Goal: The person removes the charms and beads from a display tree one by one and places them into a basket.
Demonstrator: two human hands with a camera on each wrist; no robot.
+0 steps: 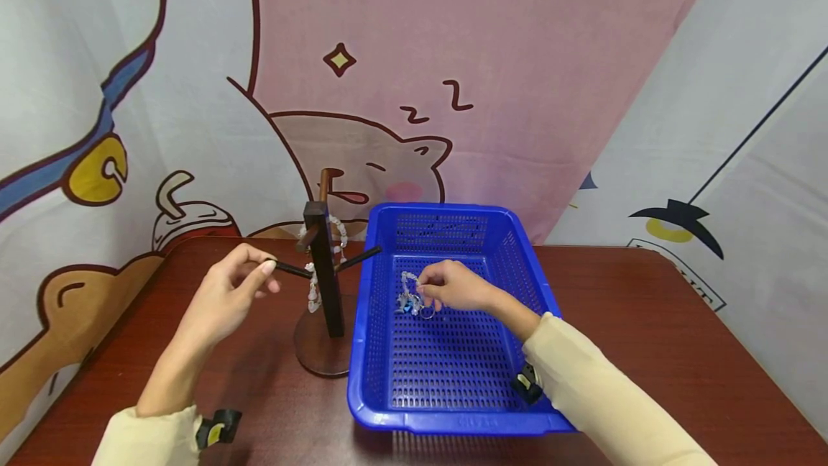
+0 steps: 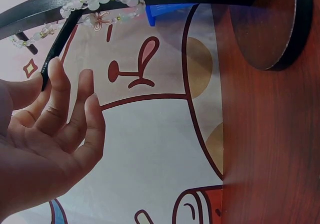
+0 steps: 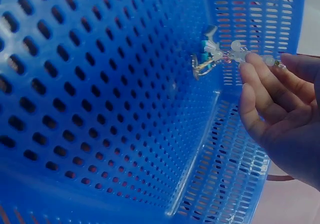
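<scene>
My left hand (image 1: 228, 292) pinches the tip of a dark peg (image 1: 294, 269) on a wooden jewelry stand (image 1: 331, 293), thumb against index finger. On that peg, close to the post, hangs a beaded bracelet (image 2: 102, 0) of pale, cloudy beads. A second beaded bracelet (image 1: 340, 233) hangs farther back on the stand. Inside the blue basket (image 1: 359, 351), my right hand (image 1: 456, 285) holds a clear-beaded keychain (image 1: 409, 283) between thumb and fingers. Its blue charm (image 1: 408, 305) and metal ring (image 3: 195, 67) dangle low; whether they touch the basket floor I cannot tell.
The stand's round base (image 1: 323, 358) stands just left of the basket on a reddish-brown table (image 1: 621, 336). Another peg (image 1: 359, 257) reaches toward the basket's left rim. A cartoon-printed cloth (image 1: 517, 92) hangs behind the table.
</scene>
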